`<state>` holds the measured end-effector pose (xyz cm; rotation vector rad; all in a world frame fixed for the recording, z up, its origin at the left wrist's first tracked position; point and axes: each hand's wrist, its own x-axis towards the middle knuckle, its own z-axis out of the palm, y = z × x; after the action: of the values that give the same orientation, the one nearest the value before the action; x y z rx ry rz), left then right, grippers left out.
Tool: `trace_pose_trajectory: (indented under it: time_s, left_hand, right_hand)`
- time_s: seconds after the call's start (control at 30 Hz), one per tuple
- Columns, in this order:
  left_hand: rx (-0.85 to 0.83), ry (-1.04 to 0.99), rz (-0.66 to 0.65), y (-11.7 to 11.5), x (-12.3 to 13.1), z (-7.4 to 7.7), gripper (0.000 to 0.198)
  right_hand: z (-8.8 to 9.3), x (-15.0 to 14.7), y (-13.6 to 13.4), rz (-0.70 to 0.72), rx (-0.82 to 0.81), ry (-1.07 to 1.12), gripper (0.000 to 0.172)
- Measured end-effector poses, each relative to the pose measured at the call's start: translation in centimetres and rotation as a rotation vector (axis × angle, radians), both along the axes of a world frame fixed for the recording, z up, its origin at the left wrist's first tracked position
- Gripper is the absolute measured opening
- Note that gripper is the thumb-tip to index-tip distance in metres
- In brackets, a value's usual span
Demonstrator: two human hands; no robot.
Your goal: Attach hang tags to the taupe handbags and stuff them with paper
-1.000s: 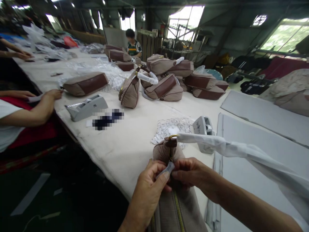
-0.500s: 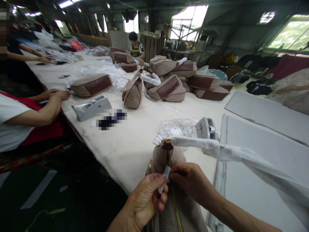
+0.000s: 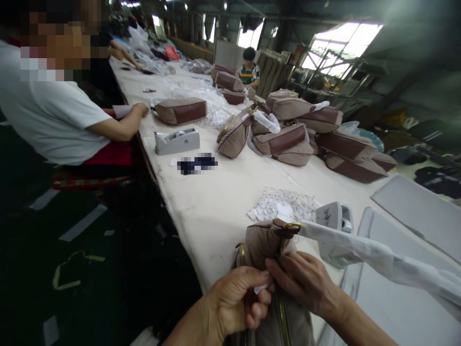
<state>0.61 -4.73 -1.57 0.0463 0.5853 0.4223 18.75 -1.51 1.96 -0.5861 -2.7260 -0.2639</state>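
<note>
A taupe ribbed handbag point(image 3: 262, 242) with brass zippers stands at the near table edge, in front of me. My left hand point(image 3: 239, 300) is closed, pinching a zipper pull point(image 3: 262, 289) wrapped in white between thumb and fingers. My right hand point(image 3: 306, 281) is closed too, its fingertips meeting the left ones at the upper end of that pull and covering most of it. A bit of white wrapping point(image 3: 290, 246) shows above the right fingers. From the bag's brass ring, a white-wrapped strap point(image 3: 367, 247) runs off to the right.
A grey tape dispenser point(image 3: 332, 216) stands behind the strap, beside a patterned sheet point(image 3: 281, 204). Another dispenser point(image 3: 178, 141) sits farther left. Several finished bags point(image 3: 284, 142) are piled across the table. Grey boards point(image 3: 403, 259) lie at right. A co-worker point(image 3: 65, 120) sits at the left edge.
My view has swung left, so things appear farther right. My right fingers have closed in over the wrapped pull, which is now more hidden. The left hand keeps its pinch.
</note>
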Motion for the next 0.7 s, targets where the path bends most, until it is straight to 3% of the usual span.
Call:
trace_pose_trajectory:
  time_s: [0.07, 0.2, 0.27, 0.43, 0.5, 0.57, 0.7]
  left_hand:
    - [-0.002, -0.041, 0.029, -0.2, 0.1, 0.1, 0.028]
    - [-0.021, -0.082, 0.119, -1.0, 1.6, 0.7, 0.038]
    - [-0.004, -0.081, 0.196, -1.4, 2.7, 1.1, 0.043]
    - [0.088, -0.030, 0.316, -1.7, 4.1, 1.7, 0.043]
    - [0.150, 0.051, 0.335, -1.9, 3.9, 1.5, 0.043]
    - [0.288, 0.217, 0.354, -2.1, 3.5, 1.3, 0.042]
    - [0.517, 0.577, 0.283, -2.8, 3.5, 1.2, 0.036]
  right_hand:
    - [0.1, 0.0, 0.6, 0.081, 0.071, -0.005, 0.021]
    - [-0.2, -0.2, 1.0, 0.078, 0.084, 0.064, 0.011]
    - [-0.5, -0.7, 0.9, 0.036, 0.080, 0.144, 0.004]
    - [-1.4, -1.9, 0.6, -0.138, 0.069, 0.304, 0.013]
    - [-1.3, -1.5, 0.6, -0.164, -0.012, 0.306, 0.019]
    - [-0.7, -0.4, 0.6, -0.171, -0.174, 0.233, 0.037]
    - [1.9, 1.8, 0.4, -0.200, -0.535, 0.007, 0.055]
